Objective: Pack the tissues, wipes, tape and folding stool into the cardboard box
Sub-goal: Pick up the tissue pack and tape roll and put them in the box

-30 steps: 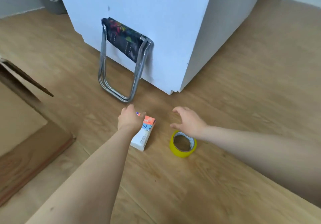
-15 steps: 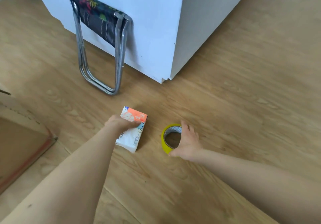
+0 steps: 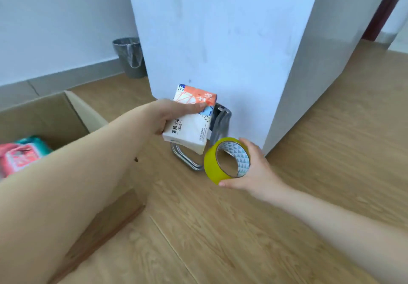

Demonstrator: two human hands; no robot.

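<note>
My left hand (image 3: 167, 112) grips a white and orange tissue pack (image 3: 189, 125), held in the air in front of the white cabinet. My right hand (image 3: 254, 171) holds a yellow tape roll (image 3: 213, 165) just below and right of the pack. Behind both, the folding stool (image 3: 218, 127) with chrome legs leans on the cabinet, mostly hidden by the pack and roll. The open cardboard box (image 3: 55, 111) sits at the left. A red and teal wipes pack (image 3: 19, 153) lies inside it, partly covered by my left forearm.
The tall white cabinet (image 3: 220, 41) fills the middle of the view. A grey waste bin (image 3: 130, 56) stands by the wall behind it. A box flap (image 3: 95, 239) lies on the wooden floor under my left arm. Floor stretches out at the right.
Both hands closed on their objects and lifted them off the floor. The view tilted up and swung left, so the box interior and the wall now show.
</note>
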